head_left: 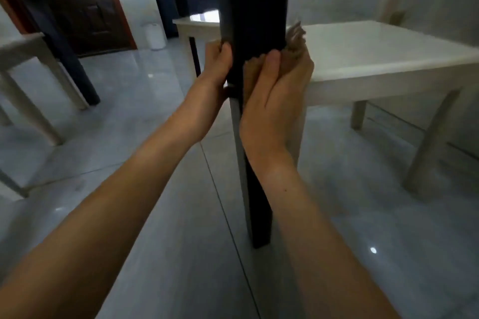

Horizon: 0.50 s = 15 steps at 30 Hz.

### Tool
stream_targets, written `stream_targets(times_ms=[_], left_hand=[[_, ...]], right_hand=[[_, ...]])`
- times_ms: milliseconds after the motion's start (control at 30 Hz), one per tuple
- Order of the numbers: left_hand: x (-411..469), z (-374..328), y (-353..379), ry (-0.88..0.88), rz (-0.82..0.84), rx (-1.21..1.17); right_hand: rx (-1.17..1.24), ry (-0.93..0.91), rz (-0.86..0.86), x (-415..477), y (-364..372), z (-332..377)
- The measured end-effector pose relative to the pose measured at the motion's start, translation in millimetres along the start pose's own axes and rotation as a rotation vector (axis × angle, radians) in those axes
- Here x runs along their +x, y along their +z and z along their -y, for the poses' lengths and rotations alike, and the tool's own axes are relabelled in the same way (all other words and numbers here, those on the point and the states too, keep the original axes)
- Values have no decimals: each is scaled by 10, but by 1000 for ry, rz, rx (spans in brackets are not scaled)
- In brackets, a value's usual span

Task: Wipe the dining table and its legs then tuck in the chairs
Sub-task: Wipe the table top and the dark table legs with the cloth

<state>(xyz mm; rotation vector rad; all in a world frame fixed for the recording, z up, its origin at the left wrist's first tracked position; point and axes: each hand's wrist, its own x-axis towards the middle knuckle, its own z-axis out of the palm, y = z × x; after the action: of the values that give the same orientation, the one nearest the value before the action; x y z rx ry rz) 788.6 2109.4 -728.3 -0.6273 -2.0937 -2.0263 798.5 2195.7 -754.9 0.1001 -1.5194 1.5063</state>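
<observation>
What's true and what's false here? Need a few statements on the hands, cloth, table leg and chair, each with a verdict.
1. The left hand grips the dark table leg. True.
2. The cloth is in the left hand. False: the right hand holds it against the leg.
3. A white chair stands right of the leg. True.
4. The left hand holds a spray bottle. False: it holds only the leg.
</observation>
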Motion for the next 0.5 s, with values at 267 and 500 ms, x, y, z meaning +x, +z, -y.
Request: stream_targets(times_ms=[267, 500], left_hand=[[-35, 110, 25, -18, -12, -29], [57, 99, 100, -50, -83, -32]], right_hand=[[161, 424, -119, -1358, -368, -1295], [-154, 802, 173, -2508, -1029, -2200]])
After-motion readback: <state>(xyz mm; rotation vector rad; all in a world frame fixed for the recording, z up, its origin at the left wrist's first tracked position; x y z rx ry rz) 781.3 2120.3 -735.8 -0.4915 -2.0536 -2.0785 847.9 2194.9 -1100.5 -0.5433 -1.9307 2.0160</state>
